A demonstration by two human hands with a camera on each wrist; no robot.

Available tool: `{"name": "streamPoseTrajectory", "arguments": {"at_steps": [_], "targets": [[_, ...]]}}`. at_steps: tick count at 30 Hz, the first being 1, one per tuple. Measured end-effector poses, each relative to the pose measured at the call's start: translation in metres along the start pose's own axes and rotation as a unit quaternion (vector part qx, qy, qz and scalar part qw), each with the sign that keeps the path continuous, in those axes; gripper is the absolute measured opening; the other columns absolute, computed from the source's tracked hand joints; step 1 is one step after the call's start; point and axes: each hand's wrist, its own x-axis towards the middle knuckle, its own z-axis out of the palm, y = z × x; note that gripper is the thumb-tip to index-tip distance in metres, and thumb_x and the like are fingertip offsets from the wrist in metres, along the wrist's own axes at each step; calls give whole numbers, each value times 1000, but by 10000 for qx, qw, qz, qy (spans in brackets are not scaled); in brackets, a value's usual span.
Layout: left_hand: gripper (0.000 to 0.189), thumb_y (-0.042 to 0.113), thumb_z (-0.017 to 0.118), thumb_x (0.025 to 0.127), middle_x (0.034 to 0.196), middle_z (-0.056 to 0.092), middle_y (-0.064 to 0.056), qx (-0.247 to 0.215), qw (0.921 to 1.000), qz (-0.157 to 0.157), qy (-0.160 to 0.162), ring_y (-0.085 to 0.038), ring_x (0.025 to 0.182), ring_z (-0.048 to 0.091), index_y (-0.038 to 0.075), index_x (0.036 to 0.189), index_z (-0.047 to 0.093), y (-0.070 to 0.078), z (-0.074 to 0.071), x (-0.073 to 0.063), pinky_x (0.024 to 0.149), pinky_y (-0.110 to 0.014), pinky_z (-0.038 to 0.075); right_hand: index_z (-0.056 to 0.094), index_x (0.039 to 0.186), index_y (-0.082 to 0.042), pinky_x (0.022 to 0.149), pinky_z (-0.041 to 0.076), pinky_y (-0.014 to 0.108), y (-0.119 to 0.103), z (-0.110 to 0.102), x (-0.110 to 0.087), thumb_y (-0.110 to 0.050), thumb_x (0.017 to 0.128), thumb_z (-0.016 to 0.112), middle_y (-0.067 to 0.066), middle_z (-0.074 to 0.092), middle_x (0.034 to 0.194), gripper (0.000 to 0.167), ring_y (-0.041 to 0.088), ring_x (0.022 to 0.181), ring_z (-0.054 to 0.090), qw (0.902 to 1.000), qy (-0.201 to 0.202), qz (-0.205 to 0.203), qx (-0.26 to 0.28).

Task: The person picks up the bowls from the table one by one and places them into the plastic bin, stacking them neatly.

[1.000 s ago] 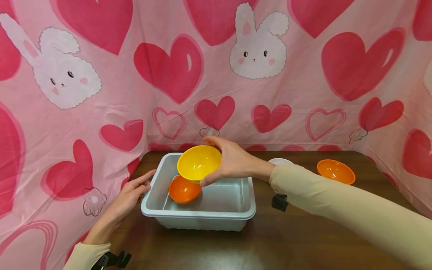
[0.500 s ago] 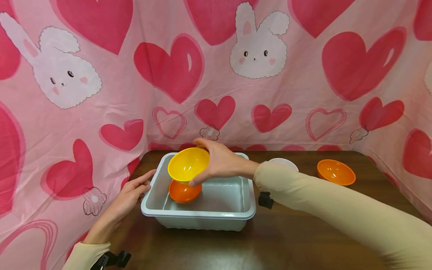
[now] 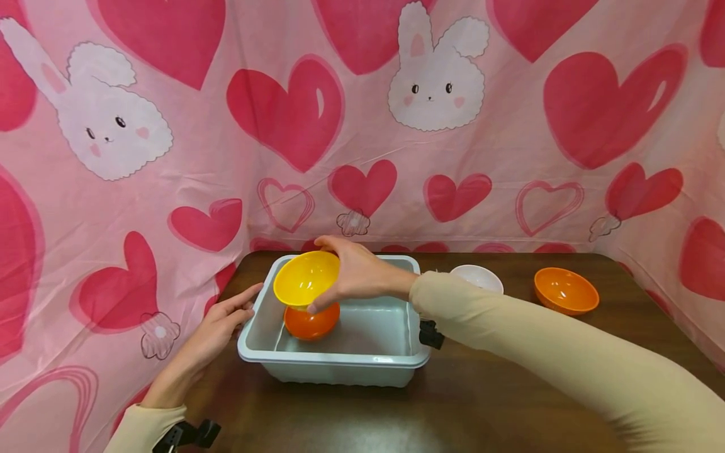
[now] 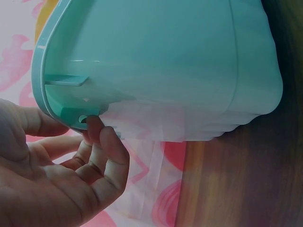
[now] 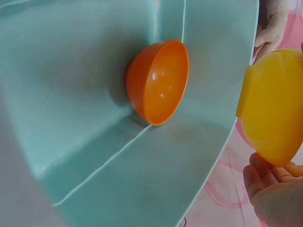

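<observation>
While the left hand [image 3: 218, 324] grips the edge of a pale grey tub [image 3: 340, 375] in the head view, the right hand [image 3: 362, 274] grasps a yellow bowl [image 3: 303, 280] above the tub's left part, mouth upward. Lower, inside the tub, sits an orange bowl [image 3: 310, 325], partly covered by it. To the right, a white bowl [image 3: 481, 277] and a second orange bowl [image 3: 566, 289] rest on the brown bench [image 3: 481, 402]. The right forearm [image 3: 538, 340] reaches across from the right; its thumb is at the yellow bowl's near side, fingers at the far side, probably so that the base is free.

In the left wrist view, fingers curl under the tub's rim, perhaps to steady it.

In the right wrist view, a gap separates both bowls.
</observation>
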Motion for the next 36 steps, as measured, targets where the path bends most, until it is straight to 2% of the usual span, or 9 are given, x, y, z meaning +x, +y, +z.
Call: {"name": "streamPoseTrajectory", "arguments": {"at_steps": [19,36], "targets": [[57,5,50,106,104,50,-16,-174,9998,33,-45,-20,72,53,-3,161,35,1,0,2,66,-27,55,41,158,-16,109,48,45,4,16,18,-45,66,93,1,49,154,110,20,132,49,9998,-27,173,135],[57,4,49,106,108,50,-18,-129,9999,14,-66,-21,80,56,-3,161,34,1,0,2,73,-28,57,40,158,-15,110,47,47,14,32,26,-45,65,93,2,50,152,111,19,128,51,9994,-71,287,180]]}}
